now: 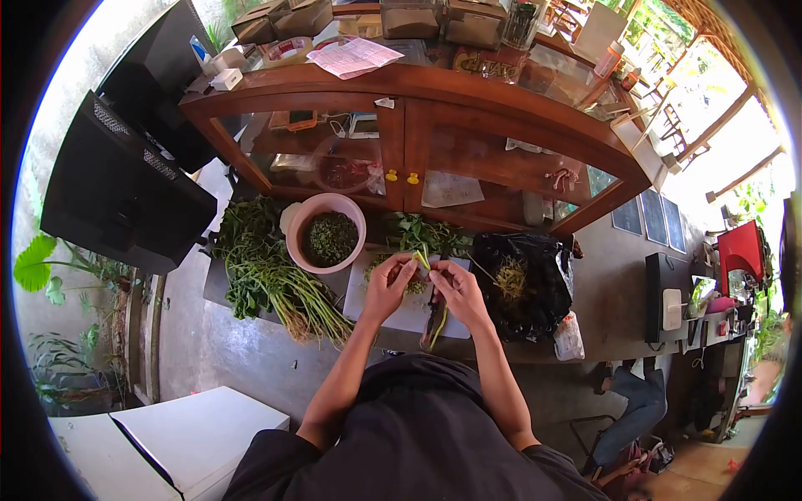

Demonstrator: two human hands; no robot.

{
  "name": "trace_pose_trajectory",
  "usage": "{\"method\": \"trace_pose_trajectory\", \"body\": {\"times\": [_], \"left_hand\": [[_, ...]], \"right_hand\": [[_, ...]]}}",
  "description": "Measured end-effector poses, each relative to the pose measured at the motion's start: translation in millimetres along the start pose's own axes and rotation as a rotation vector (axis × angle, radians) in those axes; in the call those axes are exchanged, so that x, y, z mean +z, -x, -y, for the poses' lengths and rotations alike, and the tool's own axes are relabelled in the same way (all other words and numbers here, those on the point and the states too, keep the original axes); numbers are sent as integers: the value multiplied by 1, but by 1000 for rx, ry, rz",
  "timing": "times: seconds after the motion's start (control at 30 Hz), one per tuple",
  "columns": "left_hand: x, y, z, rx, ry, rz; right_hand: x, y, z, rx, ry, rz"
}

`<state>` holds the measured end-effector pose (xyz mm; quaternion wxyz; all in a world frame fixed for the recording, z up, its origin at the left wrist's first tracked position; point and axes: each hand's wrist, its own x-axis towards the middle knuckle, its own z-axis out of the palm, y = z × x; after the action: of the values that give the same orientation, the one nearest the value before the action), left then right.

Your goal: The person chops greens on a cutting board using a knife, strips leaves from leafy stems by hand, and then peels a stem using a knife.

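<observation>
Above a white cutting board [403, 312], my left hand [389, 284] and my right hand [458, 292] pinch a short green stem [423, 257] between their fingertips. Beneath my right hand, a knife with a dark handle and a long green stalk [440, 324] lie on the board. Chopped green bits [415, 286] rest partly hidden behind my left hand. To the left stands a pink bowl [291, 231] of chopped greens, beside a large bunch of leafy stalks [288, 288]. More leaves [430, 234] lie behind the board.
A black plastic bag [539, 288] with pale scraps lies to the right, near a small white packet [569, 338]. Behind the counter edge stands a glass-fronted wooden cabinet [412, 134]. Another person's legs [632, 409] show at lower right.
</observation>
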<state>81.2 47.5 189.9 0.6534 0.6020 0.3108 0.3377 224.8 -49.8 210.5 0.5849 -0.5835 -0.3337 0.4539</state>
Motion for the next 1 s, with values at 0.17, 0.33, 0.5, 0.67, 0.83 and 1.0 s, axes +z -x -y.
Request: {"method": "trace_pose_trajectory", "body": {"times": [0.17,0.33,0.5,0.67,0.83,1.0], "left_hand": [[-3,-4,5,12,5,15],[-3,-2,-3,-6,28,25],[-11,-3,0,12,47,88],[-22,-2,2,-23,64,181],[-27,1,7,-93,175,163],[-28,6,30,-134,-61,94]], "right_hand": [[-1,-2,10,12,182,-43],[2,-2,21,9,321,-105],[3,-1,33,-9,352,-115],[1,-3,26,64,166,-105],[-13,-5,25,160,-83,-129],[-10,-4,22,162,-310,-84]]}}
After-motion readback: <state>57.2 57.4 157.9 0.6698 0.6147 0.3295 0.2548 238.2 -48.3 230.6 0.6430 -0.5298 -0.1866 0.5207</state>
